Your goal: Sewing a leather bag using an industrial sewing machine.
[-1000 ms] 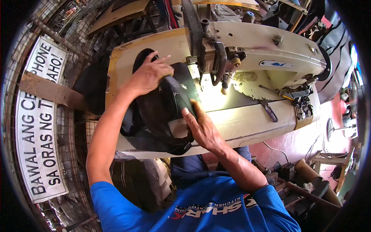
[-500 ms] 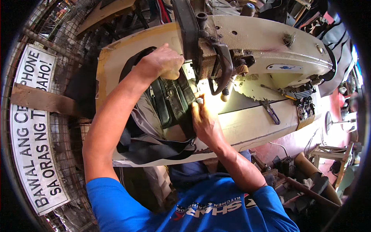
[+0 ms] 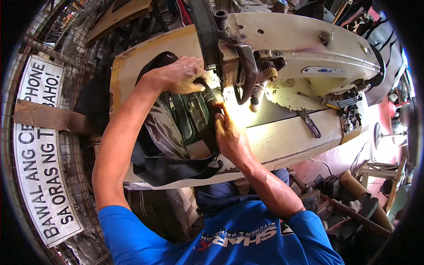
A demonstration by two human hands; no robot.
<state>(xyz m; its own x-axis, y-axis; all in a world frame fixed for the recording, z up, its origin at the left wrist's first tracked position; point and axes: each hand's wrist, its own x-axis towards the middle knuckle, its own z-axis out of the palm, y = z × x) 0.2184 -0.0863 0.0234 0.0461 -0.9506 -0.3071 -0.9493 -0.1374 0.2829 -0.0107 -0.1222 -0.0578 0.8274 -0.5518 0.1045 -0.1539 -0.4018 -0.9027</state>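
Note:
A black bag (image 3: 165, 126) with zippers and a wide strap (image 3: 176, 173) lies on the pale bed of a sewing machine (image 3: 300, 42). Its right edge reaches under the machine's head, where a bright lamp glows. My left hand (image 3: 181, 76) is on the bag's far edge, fingers curled over it and thumb bent inward. At the bag's right edge, just below the needle area, my right hand (image 3: 228, 134) pinches the fabric with thumb and fingers. The needle and the exact seam are hidden by the machine's head and my fingers.
Thread snips (image 3: 310, 123) and a yellow-handled tool (image 3: 330, 104) lie right of the machine head. Beside them sits a holder of small metal parts (image 3: 350, 123). A wire mesh wall with a white sign (image 3: 33, 176) stands at the left. Scraps and rolls lie at lower right.
My left hand has loosened from a fist into a flatter, curled grip on the bag's edge. My right hand has shifted slightly along the right edge. The whole view has tilted a little.

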